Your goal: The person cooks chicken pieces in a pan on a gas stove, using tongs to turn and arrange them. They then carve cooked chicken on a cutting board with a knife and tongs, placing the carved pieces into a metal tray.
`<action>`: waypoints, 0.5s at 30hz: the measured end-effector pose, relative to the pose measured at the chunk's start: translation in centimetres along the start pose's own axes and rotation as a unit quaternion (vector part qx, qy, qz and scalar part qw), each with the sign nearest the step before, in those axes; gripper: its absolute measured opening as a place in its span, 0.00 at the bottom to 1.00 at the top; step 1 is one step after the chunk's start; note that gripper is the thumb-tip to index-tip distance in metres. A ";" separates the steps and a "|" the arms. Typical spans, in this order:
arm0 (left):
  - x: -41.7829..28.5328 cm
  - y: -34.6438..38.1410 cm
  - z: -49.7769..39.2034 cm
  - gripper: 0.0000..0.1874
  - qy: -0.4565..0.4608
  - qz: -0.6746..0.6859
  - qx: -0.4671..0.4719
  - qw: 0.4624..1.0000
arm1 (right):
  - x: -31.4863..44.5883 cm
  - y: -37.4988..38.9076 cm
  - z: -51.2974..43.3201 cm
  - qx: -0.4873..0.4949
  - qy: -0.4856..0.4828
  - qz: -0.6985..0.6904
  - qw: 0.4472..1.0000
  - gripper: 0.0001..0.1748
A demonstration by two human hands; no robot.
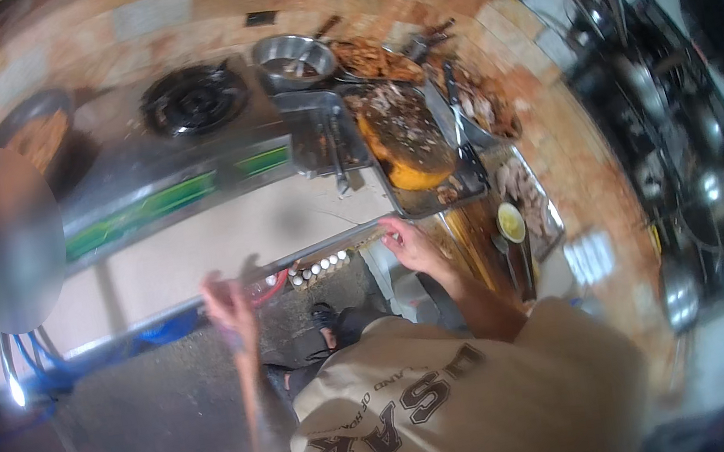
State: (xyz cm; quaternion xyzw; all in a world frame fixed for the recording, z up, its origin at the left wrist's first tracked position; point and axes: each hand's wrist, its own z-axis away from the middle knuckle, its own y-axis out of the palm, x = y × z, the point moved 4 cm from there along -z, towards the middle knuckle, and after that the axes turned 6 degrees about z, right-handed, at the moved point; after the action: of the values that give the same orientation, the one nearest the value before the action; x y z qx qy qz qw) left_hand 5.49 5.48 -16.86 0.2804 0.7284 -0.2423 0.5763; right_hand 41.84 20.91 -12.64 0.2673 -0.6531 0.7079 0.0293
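Note:
My left hand (230, 309) is raised by the front edge of the white counter (276, 218). It is blurred, its fingers spread, with nothing seen in it. My right hand (411, 247) is at the counter's right front corner, just below a metal tray (412, 208). Its fingers are loosely bent and apart, and it holds nothing; whether the fingertips touch the edge I cannot tell. In that tray sits a thick block (420, 171), orange on the side and dark on top, strewn with food bits. A smaller tray (303, 157) holding tongs (337, 152) stands left of it.
A steel pot (294, 61), browned food (379, 58), a knife (453, 100) and pale meat pieces (525, 191) surround the trays. Left are a burner (195, 103) and a pan (36, 134) with food. Eggs (319, 269) sit below the counter. A blurred oval hides the far left.

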 end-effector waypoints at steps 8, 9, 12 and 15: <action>-5.3 16.4 1.9 0.18 0.061 0.065 0.221 0.971 | -8.5 -12.2 -1.8 -0.232 0.110 -0.042 0.966 0.23; -6.9 18.5 1.3 0.18 0.053 0.069 0.260 0.962 | -10.5 -13.8 -1.9 -0.263 0.110 -0.043 0.958 0.22; -11.3 27.0 -1.4 0.19 0.029 0.129 0.346 0.929 | -15.2 -17.3 -2.9 -0.354 0.071 -0.020 0.932 0.21; -14.9 37.1 -4.1 0.22 0.135 0.062 0.382 0.912 | -18.9 -19.0 -5.1 -0.345 0.112 0.046 0.931 0.21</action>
State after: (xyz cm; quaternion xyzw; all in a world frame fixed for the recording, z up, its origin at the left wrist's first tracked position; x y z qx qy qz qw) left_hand 30.77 33.26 -2.56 0.5536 0.6320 -0.4261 0.3353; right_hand 63.72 34.28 -3.31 0.1293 -0.8611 0.4651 0.1598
